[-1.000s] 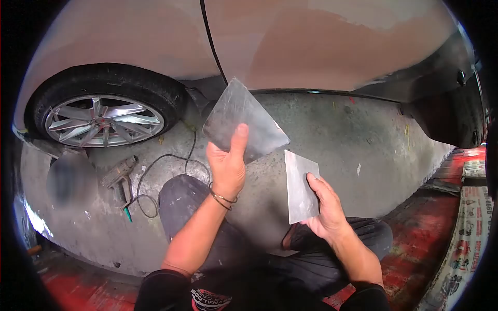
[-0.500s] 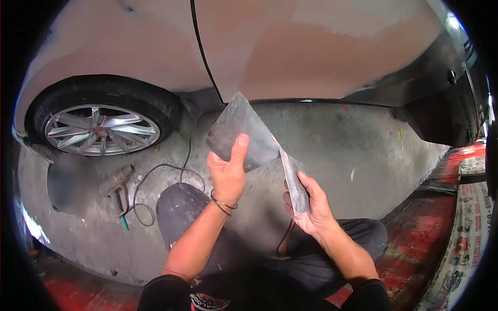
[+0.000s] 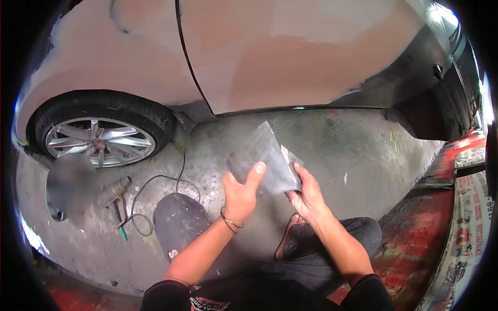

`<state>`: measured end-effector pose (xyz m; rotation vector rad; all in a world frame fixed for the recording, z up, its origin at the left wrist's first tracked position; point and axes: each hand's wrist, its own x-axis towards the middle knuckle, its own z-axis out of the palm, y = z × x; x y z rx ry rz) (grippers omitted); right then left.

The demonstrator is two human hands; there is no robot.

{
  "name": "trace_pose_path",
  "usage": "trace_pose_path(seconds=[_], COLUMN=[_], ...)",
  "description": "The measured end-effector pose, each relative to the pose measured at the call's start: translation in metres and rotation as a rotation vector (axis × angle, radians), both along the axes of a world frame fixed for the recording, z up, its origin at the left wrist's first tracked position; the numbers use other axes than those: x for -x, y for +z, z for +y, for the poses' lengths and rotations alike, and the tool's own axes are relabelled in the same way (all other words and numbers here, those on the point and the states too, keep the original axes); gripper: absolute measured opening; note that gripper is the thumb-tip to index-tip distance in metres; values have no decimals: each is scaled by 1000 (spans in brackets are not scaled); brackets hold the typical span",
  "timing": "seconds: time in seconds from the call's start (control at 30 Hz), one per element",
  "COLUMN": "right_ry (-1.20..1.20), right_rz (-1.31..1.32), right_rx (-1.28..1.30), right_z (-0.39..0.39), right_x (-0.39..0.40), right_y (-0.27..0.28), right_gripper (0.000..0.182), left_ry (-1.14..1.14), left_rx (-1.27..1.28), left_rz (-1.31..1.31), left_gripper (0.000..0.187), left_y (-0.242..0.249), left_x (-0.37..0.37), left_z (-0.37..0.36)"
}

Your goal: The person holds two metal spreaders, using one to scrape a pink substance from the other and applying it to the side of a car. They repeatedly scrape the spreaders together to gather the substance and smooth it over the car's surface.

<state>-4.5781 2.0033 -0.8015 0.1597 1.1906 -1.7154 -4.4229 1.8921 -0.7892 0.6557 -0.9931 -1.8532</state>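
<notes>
My left hand (image 3: 243, 193) grips a flat grey rectangular plate (image 3: 262, 147), its thumb lying across the upper face and its fingers hidden underneath. At the plate's right edge, my right hand (image 3: 309, 196) is closed on a smaller flat grey piece (image 3: 292, 159) with a pale, worn edge. The plate covers part of this piece, and the two appear to touch. Both things are held above the concrete floor, in front of a car door (image 3: 301, 67) with patchy pinkish-brown and grey areas.
A wheel (image 3: 96, 142) stands at the left, under the car's body. On the floor lies a gun-shaped tool (image 3: 117, 197) with a dark cord (image 3: 150, 181). Beside it is a blurred round patch (image 3: 71, 184). Printed sheeting (image 3: 469, 223) and a red-stained floor (image 3: 410, 243) are at the right.
My right hand has moved up, bringing the smaller piece from below the plate's corner to its right edge. My left hand and the plate have shifted right and slightly down in view.
</notes>
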Motion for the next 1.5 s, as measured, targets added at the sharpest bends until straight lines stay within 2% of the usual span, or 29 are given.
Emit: trace_pose_path(seconds=[0.03, 0.07, 0.17, 0.2, 0.33, 0.43, 0.53, 0.63, 0.67, 0.77, 0.87, 0.97, 1.27, 1.33, 1.43, 1.47, 1.5], right_ry=[-37, -117, -228, -254, -173, -111, -66, 1, 34, 113, 136, 140, 232, 292, 466, 447, 430], right_rz=[33, 0, 117, 137, 267, 342, 334, 312, 294, 264, 299, 378, 595, 648, 866, 904, 942], right_rx=[7, -54, -98, -106, -64, -13, 40, 30, 21, -4, -10, -18, -136, -187, -296, -301, -305], right_z=[-2, -5, 7, 3, -6, -16, -26, -32, -33, -34, -38, -41, -40, -39, -30, -27, -25], right_x=[4, 7, 25, 23, 11, -14, -35, -51, -52, -50, -47, -42, -15, -11, 5, 8, 6], right_y=[-6, -12, -19, -6, 21, 29, 25, 25, 25, 26, 33, 37, 59, 73, 76, 79, 87], right_gripper=[28, 32, 37, 39, 30, 31, 32, 30, 29, 30, 30, 29, 27, 29, 31, 34, 36], left_ry=[-25, -161, 146, 140, 207, 60, 54, 9, -21, -63, -116, -160, -381, -497, -700, -774, -738], left_rx=[-24, -30, -60, -103, 16, -179, -167, -304, -329, -229, -2, 79, 89, 45, 55, 73, 106], left_rz=[21, -23, -33, -29, -86, -89, -35, 73, 32, 26, -86, -192, -203, -194, -251, -279, -257], left_gripper=[17, 28, 22, 27, 29, 38, 39, 37, 35, 34, 31, 28, 28, 29, 33, 35, 37], left_y=[-1, -14, -51, -60, -29, -10, -20, -6, -9, -24, -40, -29, -28, -25, -25, -26, -26], left_x=[-2, -9, -4, -8, -12, -17, -13, -13, -15, -13, -17, -23, -24, -24, -25, -24, -22], left_z=[7, 8, -7, -18, -38, -35, -28, -18, -17, -13, -16, -20, -37, -42, -48, -48, -46])
